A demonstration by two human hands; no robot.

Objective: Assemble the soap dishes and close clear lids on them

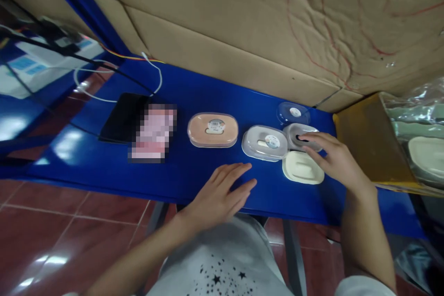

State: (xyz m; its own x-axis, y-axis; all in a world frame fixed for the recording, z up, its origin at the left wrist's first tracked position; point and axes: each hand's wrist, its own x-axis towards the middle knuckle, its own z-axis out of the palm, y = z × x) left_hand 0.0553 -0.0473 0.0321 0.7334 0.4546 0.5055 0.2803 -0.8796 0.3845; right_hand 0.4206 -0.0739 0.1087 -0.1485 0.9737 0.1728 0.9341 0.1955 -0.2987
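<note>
My left hand (225,192) hovers palm down over the front of the blue table, fingers spread and holding nothing. At the right, my right hand (329,152) reaches over a small grey oval box (293,130); its fingers pinch at a small dark thing (301,138) too small to name. A cream oval lid (302,168) with a raised handle lies below those fingers. Left of them sits a pale box with a clear cover (265,143) and a round label. Behind the grey box rests a clear plastic cover (293,114). Farther left stands a peach-coloured oval box (212,130), also labelled.
A black flat device (121,118) and a blurred-out pink item (152,133) lie on the blue table (138,173) at left, near a white cable (160,78). An open carton (374,143) with wrapped boxes stands at right. Brown cardboard (222,14) walls the back.
</note>
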